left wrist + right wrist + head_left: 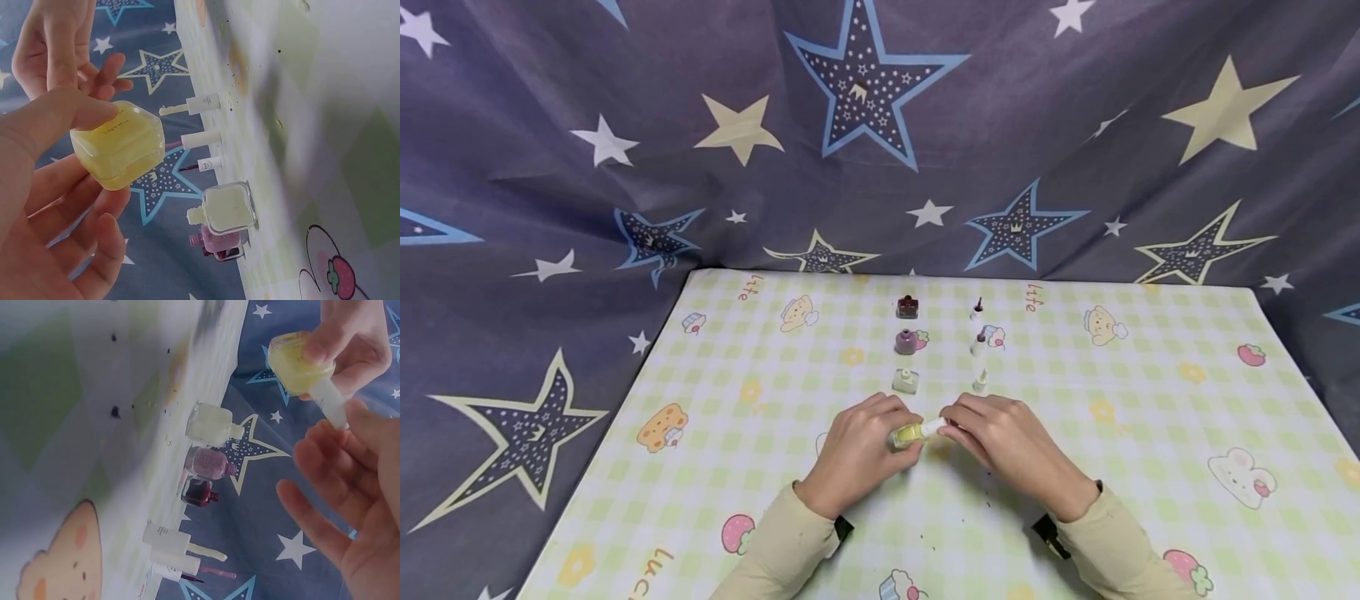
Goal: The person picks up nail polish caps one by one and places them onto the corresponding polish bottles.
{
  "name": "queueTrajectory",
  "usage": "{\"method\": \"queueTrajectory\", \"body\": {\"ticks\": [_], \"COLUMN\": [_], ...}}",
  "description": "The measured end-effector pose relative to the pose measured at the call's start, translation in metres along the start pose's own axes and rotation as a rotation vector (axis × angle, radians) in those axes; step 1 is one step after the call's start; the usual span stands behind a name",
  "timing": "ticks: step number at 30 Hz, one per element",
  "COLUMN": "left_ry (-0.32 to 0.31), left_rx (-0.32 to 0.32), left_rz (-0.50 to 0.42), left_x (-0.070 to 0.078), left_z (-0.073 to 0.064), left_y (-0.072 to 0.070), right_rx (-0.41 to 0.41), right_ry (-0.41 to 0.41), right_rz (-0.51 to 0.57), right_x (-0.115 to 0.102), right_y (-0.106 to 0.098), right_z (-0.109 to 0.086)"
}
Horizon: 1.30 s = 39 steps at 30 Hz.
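Note:
My left hand (868,446) grips a yellow nail polish bottle (122,147) between thumb and fingers, tilted above the table. The bottle's white cap (328,403) is on its neck, and my right hand (1003,437) pinches that cap between thumb and forefinger. Just beyond the hands stand three uncapped bottles in a column: a pale cream one (906,381), a mauve one (906,342) and a dark red one (907,307). To their right, three white caps stand with brushes up: a cream-brush cap (981,383), a mauve-brush cap (978,344) and a dark-brush cap (977,312).
A checked cloth with cartoon prints covers the table (700,500). Small dark specks (933,548) lie on it near the front. Behind the table's far edge hangs a dark curtain (970,117) with stars.

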<state>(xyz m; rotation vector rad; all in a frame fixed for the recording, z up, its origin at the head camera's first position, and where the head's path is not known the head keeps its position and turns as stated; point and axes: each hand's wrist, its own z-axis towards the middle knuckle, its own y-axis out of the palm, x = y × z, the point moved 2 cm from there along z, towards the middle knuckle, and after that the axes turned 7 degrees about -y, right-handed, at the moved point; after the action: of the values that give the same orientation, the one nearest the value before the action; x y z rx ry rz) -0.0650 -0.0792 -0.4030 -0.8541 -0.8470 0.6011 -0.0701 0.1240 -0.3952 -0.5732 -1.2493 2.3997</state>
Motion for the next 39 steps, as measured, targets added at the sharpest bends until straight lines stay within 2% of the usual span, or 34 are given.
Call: {"method": "queueTrajectory", "body": {"ticks": [9, 15, 20, 32, 39], "left_ry": [-0.01, -0.023, -0.02, -0.023, 0.002], "left_rx": [-0.031, -0.048, -0.046, -0.039, -0.01], "left_rz": [0.01, 0.014, 0.003, -0.002, -0.008], "left_x": [0.001, -0.0013, -0.0021, -0.0019, -0.0014], "left_z": [0.0005, -0.0006, -0.0017, -0.0031, -0.0031], "left_y": [-0.0002, -0.0002, 0.0001, 0.0008, 0.002], "right_rx": [0.014, -0.002, -0.011, -0.038, -0.008], "right_ry": [0.034, -0.016, -0.055, -0.016, -0.006], "right_rz": [-0.031, 0.015, 0.034, -0.001, -0.018], "right_x": [-0.0009, -0.002, -0.003, -0.0023, -0.0018], "right_y": [0.0031, -0.0006, -0.0019, 0.0005, 0.0035], "right_z": [-0.0015, -0.0009, -0.0006, -0.0021, -0.0013]}}
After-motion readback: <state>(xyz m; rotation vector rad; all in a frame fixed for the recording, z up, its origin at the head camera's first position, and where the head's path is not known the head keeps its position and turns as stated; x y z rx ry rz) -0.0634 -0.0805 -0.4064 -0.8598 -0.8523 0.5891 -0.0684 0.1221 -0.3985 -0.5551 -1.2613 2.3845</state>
